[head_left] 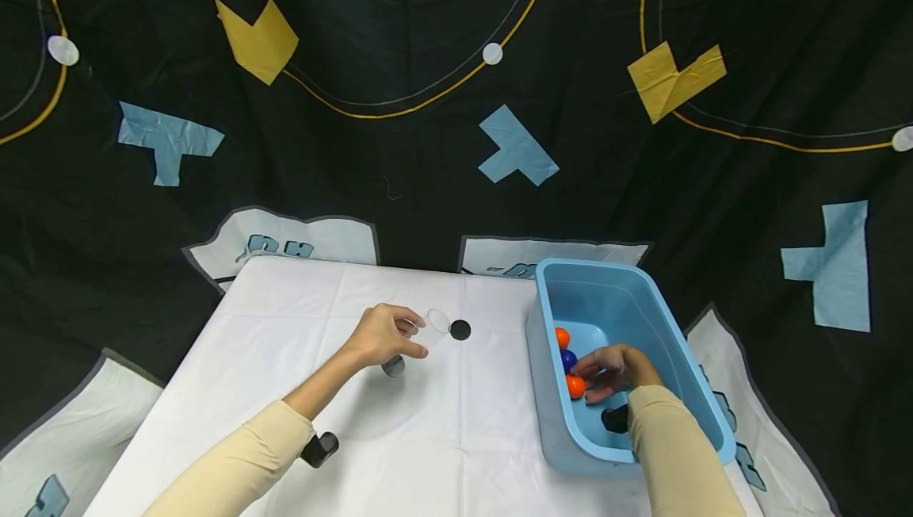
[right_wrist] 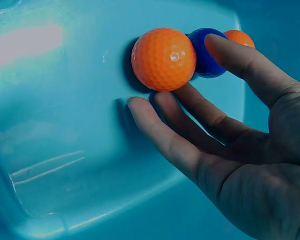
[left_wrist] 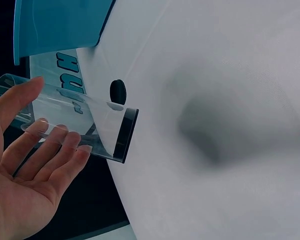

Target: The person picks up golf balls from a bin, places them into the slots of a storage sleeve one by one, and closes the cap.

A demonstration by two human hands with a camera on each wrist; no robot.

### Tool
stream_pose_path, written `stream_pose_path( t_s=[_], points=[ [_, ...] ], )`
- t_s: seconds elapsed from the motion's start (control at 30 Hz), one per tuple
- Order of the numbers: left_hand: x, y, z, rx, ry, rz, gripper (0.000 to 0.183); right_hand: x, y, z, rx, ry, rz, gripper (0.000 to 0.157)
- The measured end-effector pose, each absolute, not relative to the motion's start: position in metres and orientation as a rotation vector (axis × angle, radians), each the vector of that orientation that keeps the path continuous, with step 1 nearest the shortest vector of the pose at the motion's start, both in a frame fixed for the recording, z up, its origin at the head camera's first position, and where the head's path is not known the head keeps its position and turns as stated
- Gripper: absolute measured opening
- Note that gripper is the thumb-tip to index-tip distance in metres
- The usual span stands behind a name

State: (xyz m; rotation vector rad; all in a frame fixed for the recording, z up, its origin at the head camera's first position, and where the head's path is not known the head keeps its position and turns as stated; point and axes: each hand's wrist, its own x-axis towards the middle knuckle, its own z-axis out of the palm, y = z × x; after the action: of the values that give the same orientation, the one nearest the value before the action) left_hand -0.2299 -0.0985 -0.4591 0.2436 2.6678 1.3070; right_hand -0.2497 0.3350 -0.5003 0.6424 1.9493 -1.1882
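Observation:
My left hand [head_left: 391, 336] grips a clear cylindrical container [left_wrist: 97, 120] around its side, thumb on one side and fingers on the other. The container has a dark base [left_wrist: 126, 135], and nothing shows inside it. Over the white table it is tilted in the head view. Inside a light blue bin [head_left: 695, 378], my right hand [head_left: 612, 373] reaches down with its fingers spread. Its fingertips are right at the nearest orange golf ball [right_wrist: 163, 59], and the thumb overlaps a dark blue ball [right_wrist: 206, 54]. A second orange ball [right_wrist: 240, 38] lies beyond, in line with them.
A black disc [head_left: 460, 330] lies on the white table [head_left: 399, 438], close to the container. The bin's tall walls surround my right hand at the table's right side. A black curtain [head_left: 399, 176] with tape pieces and cords hangs behind the table.

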Motion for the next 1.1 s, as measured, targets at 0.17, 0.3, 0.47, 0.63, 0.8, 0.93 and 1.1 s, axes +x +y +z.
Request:
stream_pose_path(
  t_s=[0.17,0.3,0.47,0.63,0.8,0.93,1.1],
  points=[
    [-0.23,-0.098,-0.459,0.237,2.669,1.31,0.04,-0.245,0.333,-0.496,0.631,1.962,-1.188,0.025],
    [-0.229,-0.098,-0.46,0.236,2.677,1.301,0.04,-0.243,0.329,-0.491,0.617,1.94,-1.181,0.025],
    [-0.229,-0.099,-0.459,0.232,2.684,1.301,0.039,-0.245,0.327,-0.492,0.623,1.915,-1.174,0.025],
    [-0.229,-0.1,-0.46,0.23,2.68,1.307,0.039,-0.245,0.327,-0.493,0.647,1.91,-1.185,0.026],
    [-0.229,-0.1,-0.461,0.233,2.688,1.313,0.039,-0.245,0.327,-0.49,0.641,1.869,-1.192,0.025],
    [-0.229,-0.1,-0.461,0.236,2.69,1.309,0.039,-0.245,0.327,-0.489,0.644,1.819,-1.194,0.026],
    [-0.23,-0.1,-0.461,0.236,2.693,1.304,0.039,-0.247,0.328,-0.49,0.653,1.791,-1.195,0.028]
  ],
)
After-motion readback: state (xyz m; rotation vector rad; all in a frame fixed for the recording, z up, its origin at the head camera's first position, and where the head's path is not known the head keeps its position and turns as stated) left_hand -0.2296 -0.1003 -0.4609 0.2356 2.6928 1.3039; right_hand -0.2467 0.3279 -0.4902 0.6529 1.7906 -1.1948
